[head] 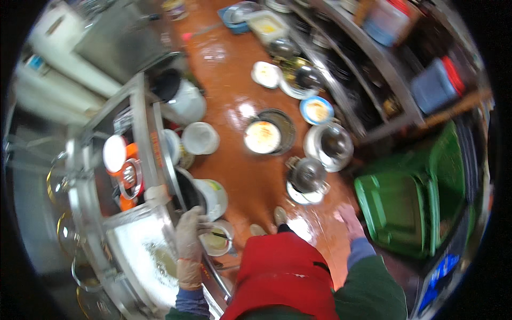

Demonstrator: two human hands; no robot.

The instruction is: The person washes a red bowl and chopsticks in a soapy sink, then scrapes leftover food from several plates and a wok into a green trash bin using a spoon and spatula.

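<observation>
My left hand [189, 240], in a translucent glove, is over the front edge of a steel sink [138, 236] with foamy water; it seems to hold nothing, though the blur hides its fingertips. Just right of it stands a white tub [216, 242] with pale liquid and a dark handle. My right hand [351, 224], bare, hangs over the floor with nothing in it, left of a green wheeled bin [394, 208]. Ahead of it, a metal pot lid [308, 175] lies on a white-rimmed pot. A pale round lid or dish [262, 137] with orange stains rests on a dark round pan [286, 128].
White buckets [212, 196] line the sink's side. Several pots, lids and a blue-rimmed container [317, 110] stand on the wet red floor along a metal shelf [384, 72]. Orange items [129, 176] lie in another sink basin.
</observation>
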